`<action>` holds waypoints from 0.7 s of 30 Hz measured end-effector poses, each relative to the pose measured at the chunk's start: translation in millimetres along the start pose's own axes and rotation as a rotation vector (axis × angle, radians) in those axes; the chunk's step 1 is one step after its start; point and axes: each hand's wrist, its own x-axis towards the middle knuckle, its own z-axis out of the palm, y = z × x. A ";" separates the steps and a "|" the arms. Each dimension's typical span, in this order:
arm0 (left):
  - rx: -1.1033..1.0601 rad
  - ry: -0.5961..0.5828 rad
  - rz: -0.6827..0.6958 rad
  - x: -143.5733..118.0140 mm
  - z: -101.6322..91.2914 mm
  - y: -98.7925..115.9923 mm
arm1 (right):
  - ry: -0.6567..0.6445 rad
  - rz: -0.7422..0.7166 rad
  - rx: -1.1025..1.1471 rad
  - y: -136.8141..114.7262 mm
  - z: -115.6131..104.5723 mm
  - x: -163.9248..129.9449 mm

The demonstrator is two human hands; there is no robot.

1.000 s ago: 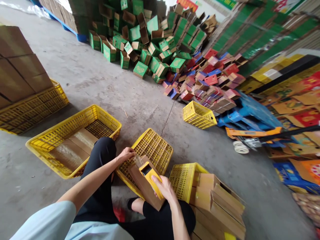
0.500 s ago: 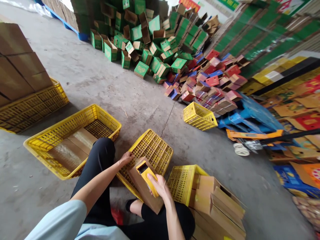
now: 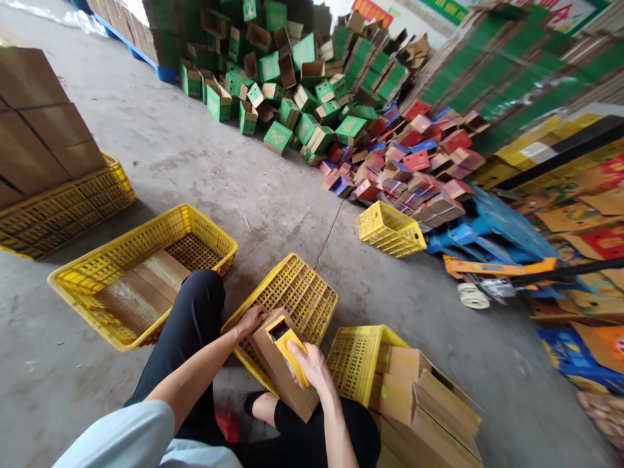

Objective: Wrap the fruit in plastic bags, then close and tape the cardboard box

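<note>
Your right hand (image 3: 312, 367) still grips the yellow dispenser (image 3: 287, 351) on the box (image 3: 280, 374) at lower centre, while your left hand (image 3: 251, 320), fingers curled, has slid down onto the box's top edge.

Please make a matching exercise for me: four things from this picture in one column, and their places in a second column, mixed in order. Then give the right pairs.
Things:
1. yellow handheld tape dispenser
2. flat brown cardboard sheets
3. pile of small green cardboard boxes
4. small empty yellow plastic crate

Places:
A. far across the concrete floor, at the top of the view
B. under the right hand, on a folded brown cardboard box
C. alone on the floor beside red and blue boxes
D. inside the large yellow plastic basket on the left

Pairs: 1-B, 2-D, 3-A, 4-C
</note>
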 end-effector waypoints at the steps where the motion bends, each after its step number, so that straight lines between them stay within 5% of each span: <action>1: 0.010 0.000 0.008 -1.5 0.7 0.3 | 0.004 0.002 -0.001 -0.4 0.1 -0.3; 10: 0.026 0.074 0.026 0.2 -26.5 7.5 | 0.019 0.003 0.003 -1.9 1.4 -0.6; 21: -0.224 -0.237 0.018 -33.9 -3.4 4.7 | 0.004 0.004 0.005 4.4 -0.7 6.6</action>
